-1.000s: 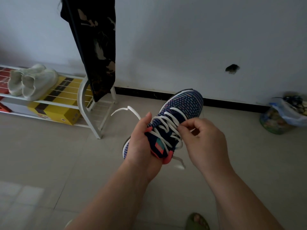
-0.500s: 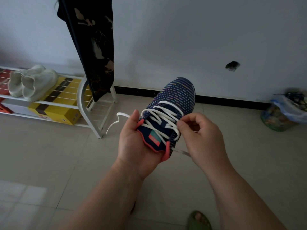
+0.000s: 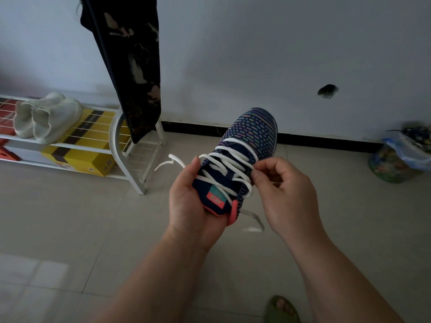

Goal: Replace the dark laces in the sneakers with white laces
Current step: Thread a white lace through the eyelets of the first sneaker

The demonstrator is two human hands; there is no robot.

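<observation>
1. Sneaker [image 3: 242, 164] sits in my left hand [image 3: 189, 201], fingers curled round its heel end, toe pointing away toward the wall, held above the floor.
2. My right hand [image 3: 284, 192] pinches a crossing of the white lace [image 3: 229, 167] on the shoe's right side, thumb against forefinger.
3. Risk, as I judge it: tugging 1 crossing hard could draw the loose ends short and leave them uneven.
4. Risk: the heel could twist out of my left palm if the pull goes sideways.
5. Count: 1 sneaker in hand, 1 white lace with 2 free ends, 1 each side; 2 pale shoes [image 3: 46, 117] on the rack [image 3: 121, 159]; no dark lace in plain view.
</observation>
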